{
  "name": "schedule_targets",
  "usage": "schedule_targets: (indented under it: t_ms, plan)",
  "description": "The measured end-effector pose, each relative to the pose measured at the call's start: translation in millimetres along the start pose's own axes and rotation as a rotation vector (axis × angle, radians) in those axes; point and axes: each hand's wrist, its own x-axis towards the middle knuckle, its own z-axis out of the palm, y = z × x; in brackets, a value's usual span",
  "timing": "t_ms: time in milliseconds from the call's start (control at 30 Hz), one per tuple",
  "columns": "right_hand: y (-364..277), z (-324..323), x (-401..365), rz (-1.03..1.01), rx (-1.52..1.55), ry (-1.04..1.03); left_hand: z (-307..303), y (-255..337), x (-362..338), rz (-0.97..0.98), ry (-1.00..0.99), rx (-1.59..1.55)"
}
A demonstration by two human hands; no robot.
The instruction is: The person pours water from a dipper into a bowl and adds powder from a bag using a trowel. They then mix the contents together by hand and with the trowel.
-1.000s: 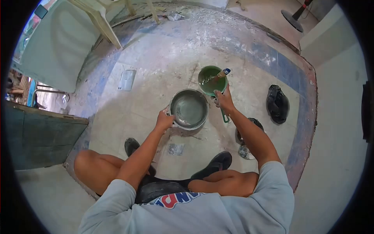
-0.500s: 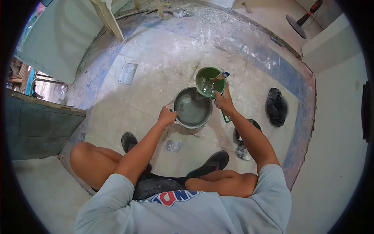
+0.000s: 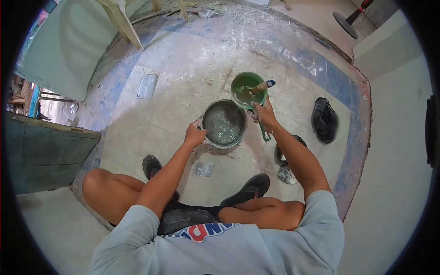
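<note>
A round dark metal pot [image 3: 224,124] with some liquid in it is at the centre of the view. My left hand [image 3: 195,134] grips the pot's left side, fingers closed at its rim. Up and to the right is a green dipper [image 3: 248,74], with liquid inside and a brush [image 3: 263,85] leaning over its right edge. My right hand [image 3: 263,114] is closed around the dipper near the base of its handle, which points down below the hand. The dipper's lower left edge is close to the pot's upper right rim.
A black plastic bag [image 3: 324,120] lies at the right, and another dark bag [image 3: 298,141] is partly behind my right forearm. A flat packet [image 3: 147,86] is at the upper left, a small plastic sachet [image 3: 203,169] near my feet. Chair legs [image 3: 121,23] stand at the back left.
The dipper has tilted back from the pot and moved slightly up and right. The brush sticks out further over its edge. The liquid surface in the pot looks more rippled.
</note>
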Motion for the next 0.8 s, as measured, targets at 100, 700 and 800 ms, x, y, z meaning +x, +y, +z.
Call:
schedule_targets:
  t_ms: [100, 700, 800]
  plan:
    - [-1, -4, 4, 0.131, 0.090, -0.007, -2, -8, 2, 0.142, 0.035, 0.122]
    - [44, -51, 26, 0.198, 0.248, 0.076, -24, 65, -25, 0.136, 0.088, 0.158]
    - [44, -52, 23, 0.127, 0.189, 0.066, -18, 109, -45, 0.067, 0.060, 0.033]
